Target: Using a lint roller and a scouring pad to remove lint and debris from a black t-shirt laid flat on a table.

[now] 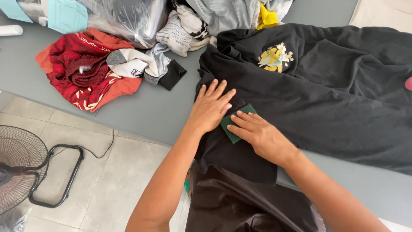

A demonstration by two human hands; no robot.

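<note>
A black sweatshirt (326,94) with a yellow and white print on it lies spread across the grey table (146,107), its near part hanging over the front edge. My left hand (210,107) lies flat on the garment, fingers spread. Beside it my right hand (257,133) presses its fingers on a small dark green rectangular patch (231,129) on the fabric. The two hands touch each other at the patch. Neither hand grips anything.
A red patterned cloth (86,68), grey and white garments (137,62) and a black piece lie at the table's left. A clear plastic bag (124,17) and more clothes are piled at the back. A floor fan (21,167) stands on the tiles below left.
</note>
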